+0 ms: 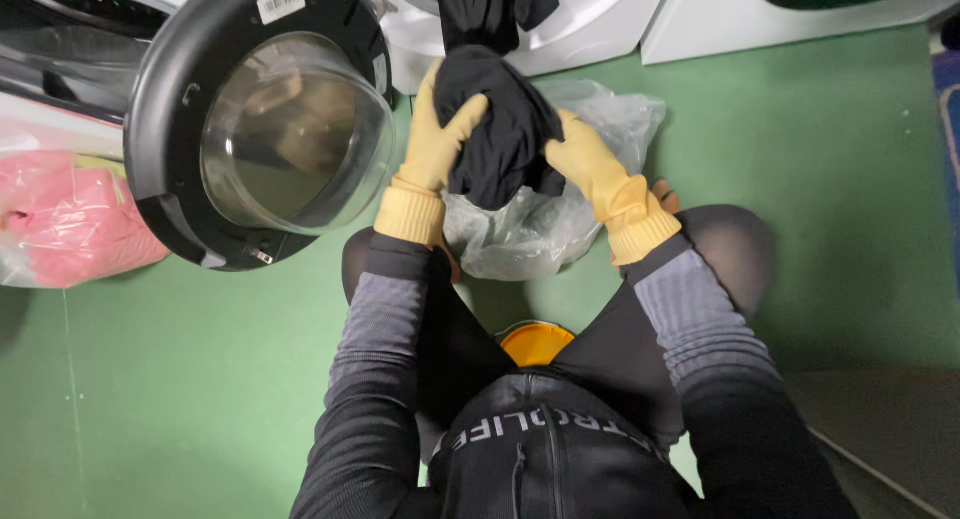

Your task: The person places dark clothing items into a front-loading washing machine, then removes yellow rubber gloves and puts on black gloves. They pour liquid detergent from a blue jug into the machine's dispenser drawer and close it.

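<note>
A black garment (pixel 500 129) is gripped by the yellow-gloved left hand (pixel 437 129) and right hand (pixel 580 157), bunched above a clear plastic bag (pixel 540 229), beside the open washer door (pixel 265 129).

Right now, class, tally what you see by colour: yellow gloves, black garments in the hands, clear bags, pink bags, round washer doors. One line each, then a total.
Yellow gloves: 2, left glove and right glove
Black garment: 1
Clear bag: 1
Pink bag: 1
Washer door: 1
Total: 6
</note>
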